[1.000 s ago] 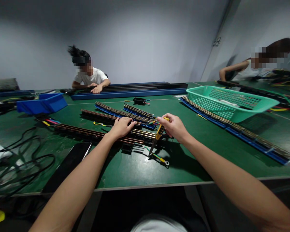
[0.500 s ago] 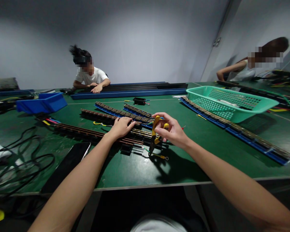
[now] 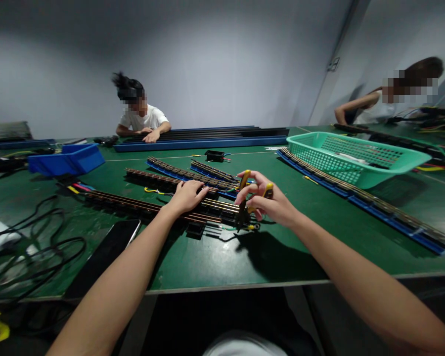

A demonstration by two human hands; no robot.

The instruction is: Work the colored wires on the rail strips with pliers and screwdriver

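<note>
My left hand [image 3: 187,195] lies flat, fingers stretched, on a long brown rail strip [image 3: 133,203] that runs across the green table [image 3: 207,257]. My right hand [image 3: 267,200] grips yellow-handled pliers [image 3: 244,198] with the handles spread and the dark jaws pointing down. The jaws sit at the strip's near end, by a green and yellow wire with a ring terminal [image 3: 250,227]. More rail strips on blue bases [image 3: 187,173] lie just beyond my hands.
A black phone [image 3: 104,254] and tangled black cables [image 3: 29,252] lie at the left. A teal basket [image 3: 356,155] sits at the right over a long rail strip [image 3: 374,202]. A blue bin [image 3: 66,159] stands far left. Two other people sit at the far side.
My right hand turned the pliers from closed and slanted to handles spread, and moved them down and right onto the wire end. My left hand stayed on the strip.
</note>
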